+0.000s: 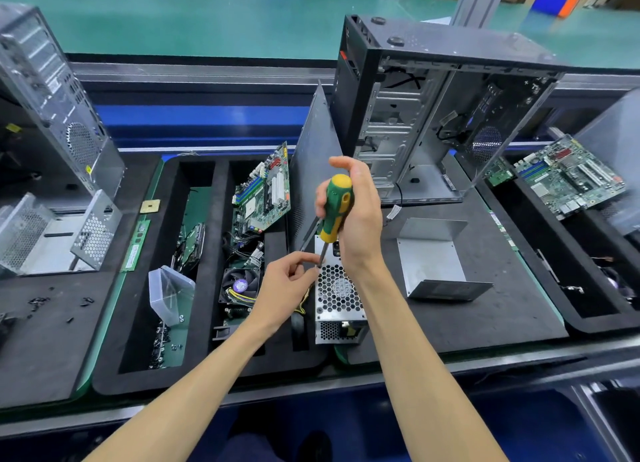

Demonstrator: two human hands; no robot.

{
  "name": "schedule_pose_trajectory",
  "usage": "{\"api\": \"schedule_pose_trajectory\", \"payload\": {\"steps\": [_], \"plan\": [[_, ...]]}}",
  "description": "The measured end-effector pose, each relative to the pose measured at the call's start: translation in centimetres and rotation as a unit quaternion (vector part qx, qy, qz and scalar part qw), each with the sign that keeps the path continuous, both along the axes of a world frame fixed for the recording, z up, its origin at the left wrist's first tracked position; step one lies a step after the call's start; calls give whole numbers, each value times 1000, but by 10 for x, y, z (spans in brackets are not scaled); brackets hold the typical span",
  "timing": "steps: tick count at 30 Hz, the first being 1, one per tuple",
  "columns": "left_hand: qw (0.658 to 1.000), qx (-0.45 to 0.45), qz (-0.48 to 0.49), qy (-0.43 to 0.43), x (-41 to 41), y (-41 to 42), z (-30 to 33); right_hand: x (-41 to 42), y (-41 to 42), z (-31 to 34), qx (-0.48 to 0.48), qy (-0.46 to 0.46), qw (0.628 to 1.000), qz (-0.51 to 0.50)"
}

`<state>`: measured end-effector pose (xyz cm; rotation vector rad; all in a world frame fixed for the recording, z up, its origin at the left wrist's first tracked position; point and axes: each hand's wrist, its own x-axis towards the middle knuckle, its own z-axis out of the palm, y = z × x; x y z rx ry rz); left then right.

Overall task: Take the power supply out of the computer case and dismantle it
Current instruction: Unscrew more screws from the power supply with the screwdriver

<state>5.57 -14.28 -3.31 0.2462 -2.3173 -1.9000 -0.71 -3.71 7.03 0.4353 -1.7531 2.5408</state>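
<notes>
Right hand (356, 219) fingers gripping a green-yellow screwdriver (335, 209), left hand (284, 288) pinching at its tip, power supply (337, 302) on the worktop mat, open computer case (433, 108) behind, black tray (221, 323) holding motherboard (265, 191), fan (240, 285), screws (162, 340)

Nothing here can be read from where I stand: the small yellow sticker (89, 168) on the grey metal computer case (52, 91) at left is too blurred.

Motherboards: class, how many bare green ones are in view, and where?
2. One motherboard stands on edge in the foam tray left of the hands; the other motherboard leans in the far-right tray. Others may be hidden.
</notes>
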Motion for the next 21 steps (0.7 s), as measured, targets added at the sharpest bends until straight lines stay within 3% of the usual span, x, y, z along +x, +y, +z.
{"api": "schedule_pose_trajectory", "payload": {"steps": [5,21], "plan": [[1000,-9,-15,2,1,0,3,0,-1,-3,-34,-13,999,17],[996,-74,-43,14,-5,-1,12,-1,11,11,-149,16,985,-91]]}}
